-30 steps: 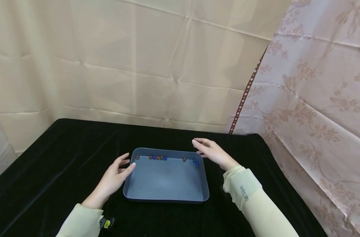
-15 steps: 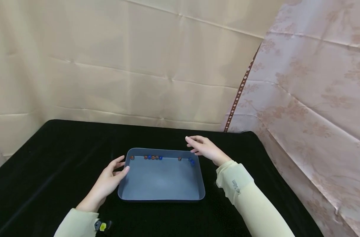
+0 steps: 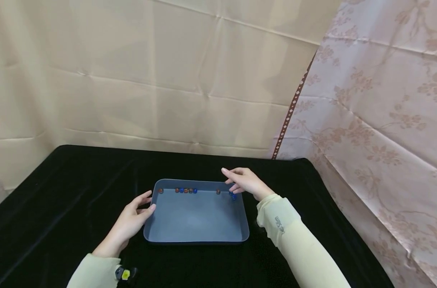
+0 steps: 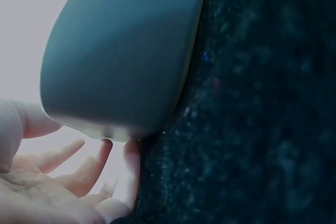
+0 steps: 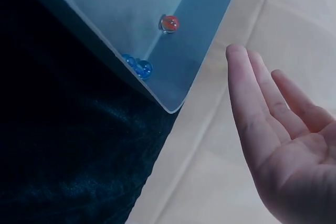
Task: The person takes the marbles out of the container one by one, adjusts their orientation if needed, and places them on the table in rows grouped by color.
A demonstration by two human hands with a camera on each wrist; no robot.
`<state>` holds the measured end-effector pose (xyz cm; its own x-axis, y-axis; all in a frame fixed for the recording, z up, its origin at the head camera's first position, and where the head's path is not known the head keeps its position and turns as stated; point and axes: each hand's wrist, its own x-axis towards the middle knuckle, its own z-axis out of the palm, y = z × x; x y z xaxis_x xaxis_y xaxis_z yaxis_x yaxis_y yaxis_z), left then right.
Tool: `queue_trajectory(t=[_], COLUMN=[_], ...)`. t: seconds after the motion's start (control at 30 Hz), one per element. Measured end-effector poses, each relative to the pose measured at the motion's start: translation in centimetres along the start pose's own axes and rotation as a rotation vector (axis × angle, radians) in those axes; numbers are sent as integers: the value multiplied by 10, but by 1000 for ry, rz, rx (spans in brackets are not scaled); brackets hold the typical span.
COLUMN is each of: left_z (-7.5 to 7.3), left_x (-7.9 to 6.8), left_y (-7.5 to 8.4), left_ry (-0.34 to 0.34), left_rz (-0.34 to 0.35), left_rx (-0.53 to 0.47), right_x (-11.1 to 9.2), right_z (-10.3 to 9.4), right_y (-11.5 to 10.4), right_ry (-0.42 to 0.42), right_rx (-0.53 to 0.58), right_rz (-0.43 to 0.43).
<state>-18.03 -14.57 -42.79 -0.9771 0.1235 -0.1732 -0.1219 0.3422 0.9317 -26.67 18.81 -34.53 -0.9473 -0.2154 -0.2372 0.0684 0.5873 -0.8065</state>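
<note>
A shallow blue-grey tray (image 3: 198, 220) holds several glass marbles along its far wall. A brown marble (image 3: 160, 191) sits in the far left corner, then comes a short mixed row of brown and blue marbles (image 3: 186, 191). Farther right lie a lone orange-brown marble (image 5: 169, 23) and a cluster of blue marbles (image 5: 139, 68) in the far right corner. My left hand (image 3: 130, 220) holds the tray's left end, thumb at the rim and fingertips against the outer wall. Above the far right corner hovers my right hand (image 3: 248, 183), fingers extended, holding nothing and partly covering the blue marbles.
Black velvety cloth (image 3: 85, 192) covers the table under and around the tray. A cream curtain (image 3: 175, 80) hangs behind the table, and a pink floral curtain (image 3: 376, 132) hangs to the right.
My right hand has moved left and slightly inward, from beside the tray's far right corner to over it. The left hand stays at the tray's left end. The head view has shifted slightly.
</note>
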Motion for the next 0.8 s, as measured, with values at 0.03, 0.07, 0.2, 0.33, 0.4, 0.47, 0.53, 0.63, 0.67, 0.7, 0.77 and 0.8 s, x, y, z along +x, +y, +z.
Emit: queue_trajectory(t=[0.03, 0.07, 0.2, 0.33, 0.4, 0.47, 0.53, 0.63, 0.67, 0.7, 0.77, 0.8], left_z=[0, -1, 1, 5, 7, 7, 6, 4, 3, 2, 0, -1], left_x=[0, 0, 1, 2, 3, 3, 3, 2, 1, 0, -1, -1], left_y=[0, 0, -2, -4, -4, -3, -3, -2, -3, -3, -3, -4], left_ry=[-1, 1, 10, -4, -8, -4, 2, 4, 4, 6, 8, 7], left_rz=[3, 2, 6, 9, 9, 11, 8, 1, -2, -5, 0, 5], left_rx=[1, 3, -5, -30, -35, -37, -33, -24, -23, -21, -22, -24], right_x=[1, 2, 4, 3, 3, 2, 3, 4, 5, 6, 8, 9], right_z=[0, 1, 2, 1, 2, 3, 6, 10, 11, 12, 15, 15], right_y=[1, 1, 3, 4, 5, 6, 7, 7, 6, 6, 6, 6], right_ry=[1, 2, -4, 4, 11, 12, 11, 17, 18, 21, 16, 13], right_rx=[-3, -5, -9, -14, -9, -5, 1, 1, -2, 2, 3, 4], right_rz=[3, 4, 11, 23, 32, 31, 32, 39, 41, 46, 46, 48])
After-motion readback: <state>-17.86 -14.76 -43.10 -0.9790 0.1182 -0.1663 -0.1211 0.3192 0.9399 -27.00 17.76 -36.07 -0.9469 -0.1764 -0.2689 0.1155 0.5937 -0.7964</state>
